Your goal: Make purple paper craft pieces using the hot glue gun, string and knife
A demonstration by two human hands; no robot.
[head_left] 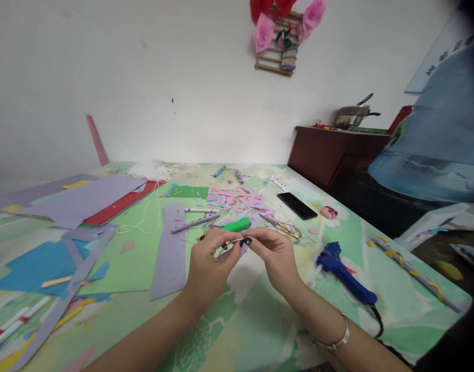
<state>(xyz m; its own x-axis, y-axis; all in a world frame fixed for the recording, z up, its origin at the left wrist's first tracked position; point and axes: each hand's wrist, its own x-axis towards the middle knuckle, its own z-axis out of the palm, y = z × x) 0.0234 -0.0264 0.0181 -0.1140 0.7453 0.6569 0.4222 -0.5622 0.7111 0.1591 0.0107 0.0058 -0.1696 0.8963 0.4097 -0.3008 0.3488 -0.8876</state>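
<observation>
My left hand [214,257] and my right hand [274,254] meet above the table, thumbs and fingertips pinched together. Between them runs a short length of thin white string [235,239], gripped from both sides. A bit of purple paper [225,254] shows under the left fingers; whether it is held is unclear. Just beyond the fingertips lie a green-handled tool [237,225], its far end hidden, and gold-handled scissors [287,228]. To the left, a rolled purple paper stick [194,222] rests beside a white stick [200,210].
Pink paper scraps [237,199] lie behind the hands. A black phone [297,205], a blue glue gun [347,274] with its cord and a decorated stick [413,271] are at right. Purple sheets [85,199], a green sheet [139,258] and blue paper [35,266] cover the left.
</observation>
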